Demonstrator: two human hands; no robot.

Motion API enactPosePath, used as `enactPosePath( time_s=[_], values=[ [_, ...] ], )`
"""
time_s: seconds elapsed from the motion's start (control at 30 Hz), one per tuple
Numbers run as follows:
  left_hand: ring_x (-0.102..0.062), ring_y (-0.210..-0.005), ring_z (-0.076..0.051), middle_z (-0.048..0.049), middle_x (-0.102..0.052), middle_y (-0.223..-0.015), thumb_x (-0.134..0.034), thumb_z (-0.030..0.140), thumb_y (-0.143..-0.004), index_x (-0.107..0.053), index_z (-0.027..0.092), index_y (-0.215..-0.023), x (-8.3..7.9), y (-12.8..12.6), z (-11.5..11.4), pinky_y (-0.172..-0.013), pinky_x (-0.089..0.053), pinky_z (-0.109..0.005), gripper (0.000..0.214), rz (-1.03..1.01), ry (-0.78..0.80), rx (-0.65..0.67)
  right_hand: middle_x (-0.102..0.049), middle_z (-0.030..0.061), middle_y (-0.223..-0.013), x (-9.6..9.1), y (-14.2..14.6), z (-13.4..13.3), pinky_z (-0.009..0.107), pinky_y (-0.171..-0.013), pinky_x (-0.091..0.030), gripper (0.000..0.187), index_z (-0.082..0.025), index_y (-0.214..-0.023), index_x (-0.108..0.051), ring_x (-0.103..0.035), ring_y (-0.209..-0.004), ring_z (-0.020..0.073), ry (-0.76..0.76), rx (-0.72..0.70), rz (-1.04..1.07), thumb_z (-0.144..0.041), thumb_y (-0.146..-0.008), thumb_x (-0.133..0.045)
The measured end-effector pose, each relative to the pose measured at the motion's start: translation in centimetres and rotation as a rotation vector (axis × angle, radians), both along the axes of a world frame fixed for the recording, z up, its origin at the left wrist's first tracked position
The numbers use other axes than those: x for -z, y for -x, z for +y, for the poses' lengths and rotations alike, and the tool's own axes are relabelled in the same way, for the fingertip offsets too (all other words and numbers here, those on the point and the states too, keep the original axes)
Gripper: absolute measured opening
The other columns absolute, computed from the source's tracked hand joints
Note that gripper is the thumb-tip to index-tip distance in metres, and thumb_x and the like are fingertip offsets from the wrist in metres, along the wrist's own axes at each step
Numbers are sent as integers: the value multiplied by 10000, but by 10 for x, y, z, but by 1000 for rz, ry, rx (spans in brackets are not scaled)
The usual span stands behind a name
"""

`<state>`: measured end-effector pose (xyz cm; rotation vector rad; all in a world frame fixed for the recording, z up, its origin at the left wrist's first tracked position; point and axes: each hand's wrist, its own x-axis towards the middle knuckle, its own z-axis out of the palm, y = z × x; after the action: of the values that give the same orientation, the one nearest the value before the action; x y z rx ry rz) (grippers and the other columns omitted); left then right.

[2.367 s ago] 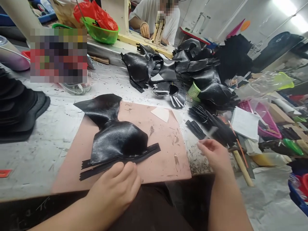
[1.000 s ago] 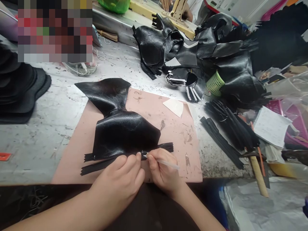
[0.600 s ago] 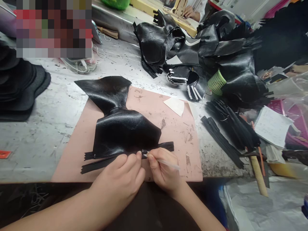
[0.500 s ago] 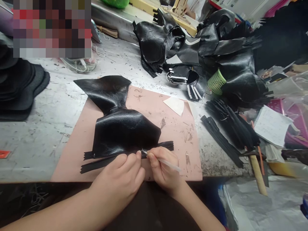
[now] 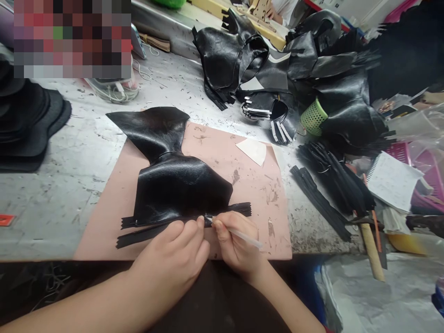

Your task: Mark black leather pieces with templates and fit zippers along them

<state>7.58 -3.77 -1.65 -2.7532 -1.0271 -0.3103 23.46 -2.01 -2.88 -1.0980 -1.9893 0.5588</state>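
Observation:
A shiny black leather piece [image 5: 173,178] lies on a pink work mat [image 5: 249,185], with a black zipper tape [image 5: 156,226] along its near edge. My left hand [image 5: 169,263] presses its fingertips down on the zipper tape, fingers bent and close together. My right hand [image 5: 236,247] pinches a thin white pen-like tool [image 5: 241,235], whose tip touches the zipper at the leather's edge, right beside my left fingertips.
A heap of black leather pieces [image 5: 294,69] and a green mesh cup [image 5: 312,121] lie at the back right. Loose black zippers [image 5: 329,185], a notepad [image 5: 391,180] and a wooden-handled hammer [image 5: 371,249] are on the right. Stacked black cut pieces [image 5: 27,125] sit at the left.
My right hand came in from the right edge with the white tool and set its tip on the zipper. Over the last second both hands have hardly moved.

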Motion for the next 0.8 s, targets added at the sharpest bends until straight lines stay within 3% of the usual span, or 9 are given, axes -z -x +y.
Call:
enactPosePath(
  time_s=[0.8],
  values=[
    [-508,-698,-205,-127,-662,-893,-334,74,-776,-611,151,-655,1,0,2,-621,-331,-336,312,-31,4,11,-570,24,-642,0,-2,0,260,-538,-440,144,-165,-783,-519,-519,-572,127,-17,-4,-4,-62,-806,-421]
  ],
)
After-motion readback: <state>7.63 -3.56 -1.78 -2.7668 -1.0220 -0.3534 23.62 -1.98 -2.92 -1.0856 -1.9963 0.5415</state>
